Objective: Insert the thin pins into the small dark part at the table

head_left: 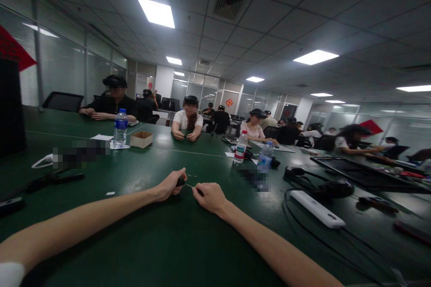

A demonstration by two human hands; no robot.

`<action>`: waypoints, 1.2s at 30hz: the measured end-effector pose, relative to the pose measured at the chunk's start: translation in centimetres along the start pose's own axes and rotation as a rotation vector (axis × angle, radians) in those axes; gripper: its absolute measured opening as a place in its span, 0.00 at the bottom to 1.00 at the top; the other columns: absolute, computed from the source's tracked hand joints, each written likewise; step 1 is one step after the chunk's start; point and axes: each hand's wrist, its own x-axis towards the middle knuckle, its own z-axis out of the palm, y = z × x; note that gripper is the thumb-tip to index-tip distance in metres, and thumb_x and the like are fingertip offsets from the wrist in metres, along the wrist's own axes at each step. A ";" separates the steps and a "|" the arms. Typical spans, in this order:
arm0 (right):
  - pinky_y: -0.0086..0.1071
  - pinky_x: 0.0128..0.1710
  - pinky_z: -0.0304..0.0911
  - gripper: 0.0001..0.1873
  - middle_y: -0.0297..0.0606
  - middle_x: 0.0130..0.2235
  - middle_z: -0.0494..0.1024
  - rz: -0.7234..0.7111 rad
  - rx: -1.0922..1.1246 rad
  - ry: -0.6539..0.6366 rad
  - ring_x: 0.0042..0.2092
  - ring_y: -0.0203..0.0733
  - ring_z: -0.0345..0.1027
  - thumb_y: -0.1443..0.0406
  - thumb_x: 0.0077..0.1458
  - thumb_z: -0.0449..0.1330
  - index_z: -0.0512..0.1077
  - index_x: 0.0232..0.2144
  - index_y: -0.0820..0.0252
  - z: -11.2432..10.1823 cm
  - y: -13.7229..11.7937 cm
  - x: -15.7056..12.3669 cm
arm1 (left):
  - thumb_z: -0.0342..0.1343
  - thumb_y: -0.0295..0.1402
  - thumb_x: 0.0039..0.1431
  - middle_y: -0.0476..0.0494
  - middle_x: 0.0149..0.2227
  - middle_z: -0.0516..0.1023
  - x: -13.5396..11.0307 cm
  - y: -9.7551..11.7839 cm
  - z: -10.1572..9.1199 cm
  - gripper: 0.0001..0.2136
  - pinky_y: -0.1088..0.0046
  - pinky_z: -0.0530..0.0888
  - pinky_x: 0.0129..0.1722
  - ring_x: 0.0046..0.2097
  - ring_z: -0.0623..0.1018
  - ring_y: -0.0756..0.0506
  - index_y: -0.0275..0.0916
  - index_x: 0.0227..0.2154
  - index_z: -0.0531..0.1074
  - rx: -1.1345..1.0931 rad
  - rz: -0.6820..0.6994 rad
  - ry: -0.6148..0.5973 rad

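Both my arms reach out over a dark green table (175, 237). My left hand (171, 184) is closed in a pinch on a small black object (181, 182). A thin pale strand (190, 185) runs from it to my right hand (209, 197), whose fingers are closed on the strand's other end and on something small and dark that I cannot make out. The two hands rest on the table a few centimetres apart.
Water bottles stand at the left (120, 128) and the middle (240, 147), near a small cardboard box (141, 139). A white power strip (317, 208) with black cables and a black headset (332, 188) lie right. Several people sit along the far edge.
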 end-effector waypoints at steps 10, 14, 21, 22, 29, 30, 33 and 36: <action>0.24 0.28 0.54 0.22 0.36 0.29 0.76 0.006 0.014 0.000 0.27 0.32 0.66 0.56 0.62 0.43 0.73 0.30 0.60 -0.1 0.1 -0.1 | 0.43 0.56 0.53 0.58 0.14 0.51 0.2 -0.3 -0.2 0.22 0.81 0.47 0.16 0.15 0.50 0.56 0.38 0.26 0.60 -0.004 0.009 -0.013; 0.24 0.28 0.54 0.22 0.36 0.28 0.75 -0.011 0.033 -0.005 0.26 0.31 0.65 0.56 0.62 0.43 0.72 0.29 0.60 -0.3 0.1 -0.1 | 0.43 0.56 0.52 0.57 0.15 0.51 0.3 -0.3 -0.3 0.23 0.80 0.47 0.16 0.15 0.51 0.56 0.38 0.25 0.61 0.031 0.004 -0.015; 0.23 0.28 0.55 0.22 0.35 0.28 0.75 -0.024 0.071 -0.022 0.26 0.30 0.64 0.56 0.63 0.43 0.72 0.30 0.61 -0.2 0.2 0.0 | 0.43 0.56 0.53 0.57 0.15 0.51 0.0 0.0 -0.1 0.23 0.80 0.47 0.16 0.16 0.51 0.56 0.37 0.25 0.61 0.018 0.015 -0.013; 0.23 0.28 0.55 0.22 0.36 0.28 0.75 -0.025 0.068 -0.017 0.26 0.30 0.64 0.56 0.63 0.43 0.72 0.30 0.61 -0.2 0.3 0.0 | 0.43 0.56 0.53 0.57 0.15 0.52 0.0 0.1 -0.1 0.23 0.80 0.47 0.16 0.16 0.51 0.56 0.37 0.25 0.61 0.014 0.019 -0.012; 0.24 0.29 0.55 0.22 0.36 0.29 0.76 -0.011 0.030 0.018 0.28 0.32 0.67 0.56 0.63 0.43 0.72 0.31 0.59 0.2 0.3 0.0 | 0.42 0.55 0.54 0.57 0.15 0.51 0.1 -0.1 0.0 0.22 0.80 0.47 0.16 0.16 0.51 0.55 0.38 0.25 0.61 -0.016 0.048 0.003; 0.24 0.29 0.55 0.22 0.37 0.29 0.76 -0.010 0.032 0.014 0.27 0.32 0.67 0.56 0.63 0.43 0.72 0.31 0.59 0.2 0.3 0.0 | 0.42 0.55 0.54 0.57 0.15 0.51 0.2 -0.1 0.0 0.22 0.80 0.47 0.16 0.15 0.51 0.55 0.38 0.25 0.61 -0.016 0.047 0.003; 0.24 0.29 0.56 0.22 0.37 0.30 0.76 -0.003 0.046 0.008 0.28 0.33 0.67 0.56 0.62 0.43 0.73 0.31 0.59 0.1 0.2 0.0 | 0.41 0.55 0.54 0.56 0.15 0.52 0.2 -0.2 -0.1 0.22 0.80 0.47 0.16 0.15 0.51 0.55 0.38 0.25 0.61 -0.026 0.049 -0.006; 0.24 0.30 0.56 0.22 0.37 0.30 0.76 -0.002 0.057 0.003 0.28 0.33 0.67 0.56 0.62 0.43 0.73 0.32 0.59 -0.1 0.2 0.0 | 0.42 0.55 0.54 0.57 0.14 0.52 0.3 -0.2 -0.1 0.21 0.80 0.47 0.16 0.15 0.50 0.55 0.39 0.26 0.60 -0.047 0.040 0.002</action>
